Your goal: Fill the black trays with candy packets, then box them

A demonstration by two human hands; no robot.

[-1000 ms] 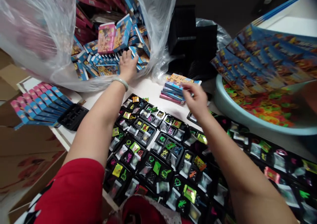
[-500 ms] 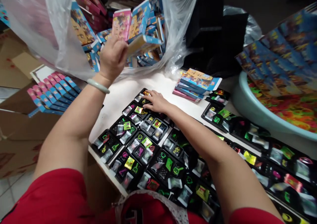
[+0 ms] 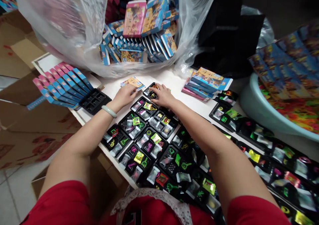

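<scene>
Currently, my left hand pinches the printed box just left of the filled tray; my right hand overlies that tray, grip indeterminable. Tilting it could spill loose contents.

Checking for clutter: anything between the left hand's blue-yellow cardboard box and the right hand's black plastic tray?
Nothing visible: only white tabletop shows between box and tray, though the right hand partly covers the tray.
</scene>
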